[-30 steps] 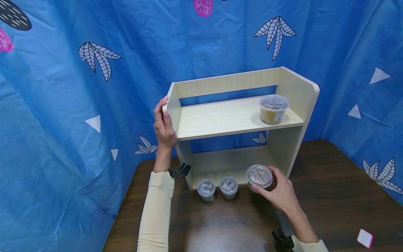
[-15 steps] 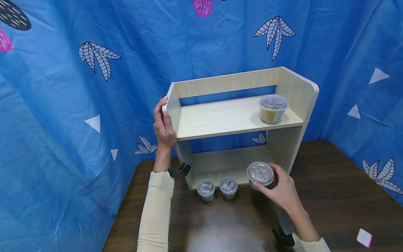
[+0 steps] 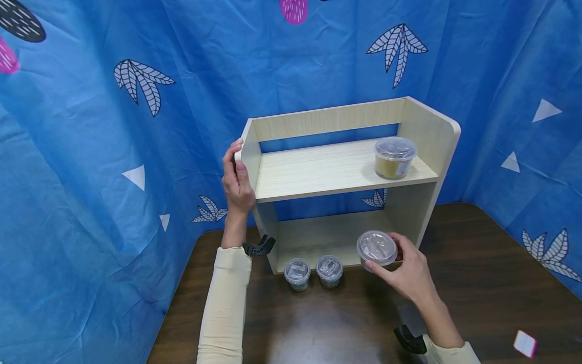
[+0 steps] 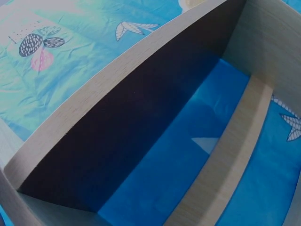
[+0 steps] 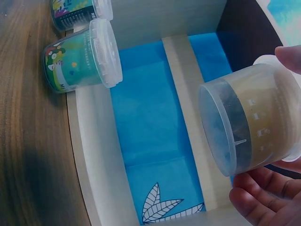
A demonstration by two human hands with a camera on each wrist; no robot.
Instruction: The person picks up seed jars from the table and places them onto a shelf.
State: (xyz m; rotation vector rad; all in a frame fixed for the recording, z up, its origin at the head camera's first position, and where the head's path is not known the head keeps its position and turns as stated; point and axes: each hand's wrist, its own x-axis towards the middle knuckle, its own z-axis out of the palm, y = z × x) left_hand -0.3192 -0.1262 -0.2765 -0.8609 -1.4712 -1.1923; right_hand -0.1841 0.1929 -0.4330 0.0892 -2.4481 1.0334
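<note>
In the head view, my left hand [image 3: 238,187] grips the upper left side panel of a pale wooden two-tier shelf [image 3: 318,174], its thumb at the front edge. My right hand [image 3: 409,273] holds a round clear plastic tub [image 3: 377,246] with a lid between thumb and fingers, raised in front of the lower tier's right part. Brownish-yellow contents and a dark band show through the tub [image 5: 254,120] in the right wrist view. The left wrist view shows the shelf's panels [image 4: 94,103], without my left hand.
Two smaller lidded cups [image 3: 297,274] with green printed sides stand on the dark wooden table [image 3: 313,328] by the shelf's lower front edge. A lidded tub [image 3: 395,157] with yellowish contents sits at the upper tier's right end. A blue patterned curtain [image 3: 195,45] hangs close behind.
My right hand has lifted the tub slightly and moved it toward the shelf's lower tier. My left hand stays on the side panel.
</note>
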